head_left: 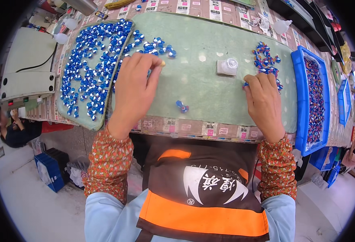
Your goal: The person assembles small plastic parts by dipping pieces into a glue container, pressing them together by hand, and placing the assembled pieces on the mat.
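Observation:
My left hand is over the left part of a green mat, beside loose blue-and-white small round pieces. Its thumb and forefinger come together with a small yellowish spot at the tip; what they hold, if anything, I cannot make out. Farther right, my right hand pinches a small blue piece, partly hidden by the fingertips. Just beyond it lie several blue pieces with red-orange parts. A small clear round cap-like thing sits on a pale block between the hands. Two joined pieces lie nearer me.
At left, a green padded tray is covered with blue-and-white pieces. A blue bin at right holds many blue-and-red pieces. White squeeze bottles stand toward the back. Another person sits at far left.

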Available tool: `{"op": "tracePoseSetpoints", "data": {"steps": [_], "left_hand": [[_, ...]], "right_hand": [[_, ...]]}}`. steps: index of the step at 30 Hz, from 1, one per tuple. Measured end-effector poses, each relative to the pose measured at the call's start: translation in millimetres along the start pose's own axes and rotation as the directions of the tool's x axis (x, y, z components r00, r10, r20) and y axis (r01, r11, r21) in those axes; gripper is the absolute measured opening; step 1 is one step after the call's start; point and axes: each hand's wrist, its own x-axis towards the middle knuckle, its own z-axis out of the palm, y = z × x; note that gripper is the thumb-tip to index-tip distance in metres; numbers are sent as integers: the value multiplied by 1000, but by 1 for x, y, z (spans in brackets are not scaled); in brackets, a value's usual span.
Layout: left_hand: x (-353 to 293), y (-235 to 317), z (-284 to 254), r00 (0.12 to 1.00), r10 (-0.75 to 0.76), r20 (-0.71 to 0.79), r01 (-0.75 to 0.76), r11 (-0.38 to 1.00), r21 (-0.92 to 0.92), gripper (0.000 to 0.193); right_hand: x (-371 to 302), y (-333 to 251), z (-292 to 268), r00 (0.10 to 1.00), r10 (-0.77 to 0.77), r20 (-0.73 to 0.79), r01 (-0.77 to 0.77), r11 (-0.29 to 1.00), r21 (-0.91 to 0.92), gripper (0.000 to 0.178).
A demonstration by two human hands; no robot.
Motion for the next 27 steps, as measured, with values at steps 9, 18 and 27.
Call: {"op": "tracePoseSetpoints", "data": {"steps": [9,18,27], "left_hand": [[32,3,28,996,83,-17,-65,881,468,18],[28,-3,48,995,98,-13,-95,986,134,21],[16,4,19,976,-165,139,214,814,-539,22]], "right_hand": [[-6,-12,1,998,-33,55,37,996,-85,15],[-21,-21,10,992,72,102,-86,986,143,25],[-30,-12,9,956,259,135,-289,776,560,35]]}}
